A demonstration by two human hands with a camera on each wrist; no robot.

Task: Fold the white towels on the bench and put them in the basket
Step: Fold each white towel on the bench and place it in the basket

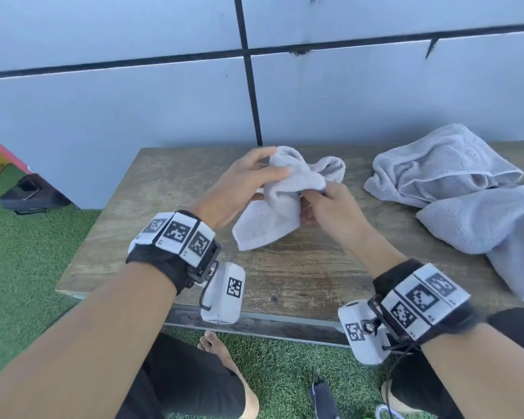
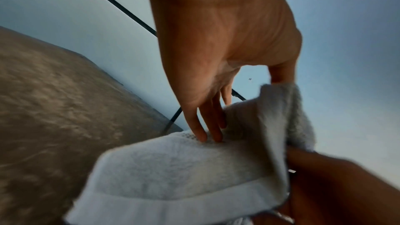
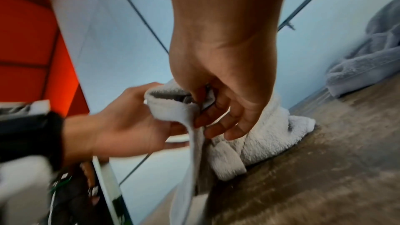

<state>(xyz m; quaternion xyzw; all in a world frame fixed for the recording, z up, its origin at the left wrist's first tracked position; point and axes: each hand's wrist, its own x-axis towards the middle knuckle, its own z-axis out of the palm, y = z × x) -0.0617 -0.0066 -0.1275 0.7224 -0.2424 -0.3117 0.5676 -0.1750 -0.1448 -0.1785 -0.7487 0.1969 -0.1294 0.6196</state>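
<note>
A small white towel [image 1: 273,207] hangs bunched just above the wooden bench [image 1: 133,237], between both hands. My left hand [image 1: 248,179] grips its upper fold between thumb and fingers. My right hand [image 1: 324,204] pinches its edge from the right side. In the left wrist view the fingers [image 2: 205,126] touch the towel [image 2: 173,168] and its hemmed band shows below. From the right wrist, my right hand [image 3: 218,117] curls round a rolled edge of the towel [image 3: 259,139], whose far end rests on the bench. No basket is in view.
Larger crumpled white towels [image 1: 454,189] lie at the bench's right end. A tiled wall [image 1: 164,101] stands right behind the bench. Green artificial grass [image 1: 28,252] covers the floor; my bare foot [image 1: 212,346] and knees are under the front edge. A dark object [image 1: 28,195] sits left.
</note>
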